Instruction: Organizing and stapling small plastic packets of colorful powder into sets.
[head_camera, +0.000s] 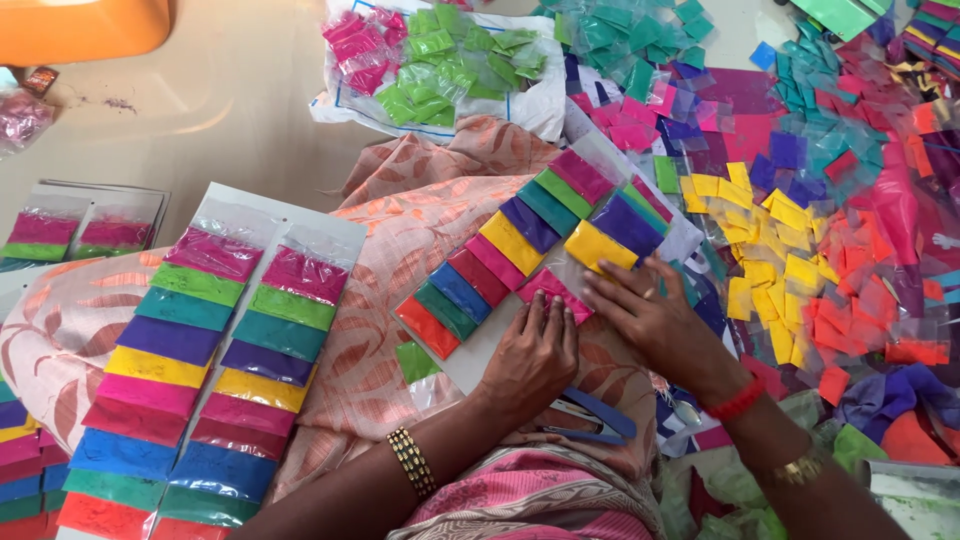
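On the card (470, 360), two hands (600, 335), one pink packet (556, 292)

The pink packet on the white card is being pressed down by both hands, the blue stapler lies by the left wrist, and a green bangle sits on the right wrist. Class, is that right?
Not quite. The head view shows a red bangle on the right wrist, not green. Otherwise it holds: the left hand and right hand press the pink packet on the white card, and the blue stapler lies by the left wrist.

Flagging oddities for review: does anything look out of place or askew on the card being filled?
One green packet lies loose off the lower-left corner of the white card, outside its two rows. The left hand and right hand press a pink packet.
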